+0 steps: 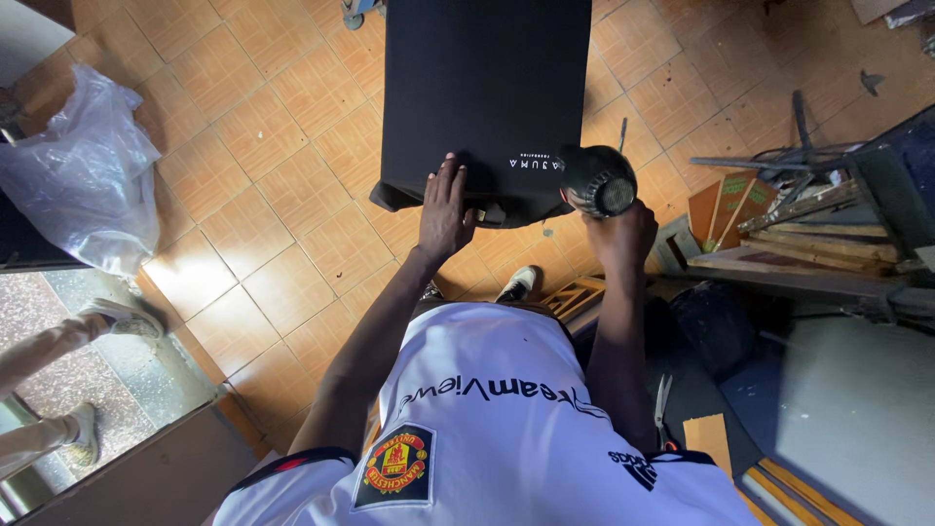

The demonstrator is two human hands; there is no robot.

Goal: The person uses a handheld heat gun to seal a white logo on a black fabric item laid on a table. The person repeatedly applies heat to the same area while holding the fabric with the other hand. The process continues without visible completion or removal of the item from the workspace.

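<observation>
Seen from above, a person's left hand [445, 209] lies flat, fingers spread, on the near edge of a black garment [484, 97], apparently pinning the cloth taut and smooth. The garment is draped over a narrow board that runs straight away from the hands, its near end hanging in soft folds just under the left palm. Just to the right, the right hand [620, 232] is wrapped tight around the handle of a black hair dryer [596, 179], held upright so its grilled back end faces the camera and its nozzle points at a small pale print on the cloth [537, 163], which lies between the two hands; this aim looks meant to warm that spot. The hands are apart, the left resting open, the right clamped on the dryer. Below them is the person's white shirt [487, 429] and one shoe [515, 284] on orange floor tiles [263, 146]. Farther right of the right hand, wooden strips and frames [779, 234] are stacked on a cluttered bench, with scissors [664, 409] lying nearer the body. Well left of the left hand sits a crumpled clear plastic bag [83, 170], and beyond it another person's legs and shoes [68, 341] show at the frame edge.
</observation>
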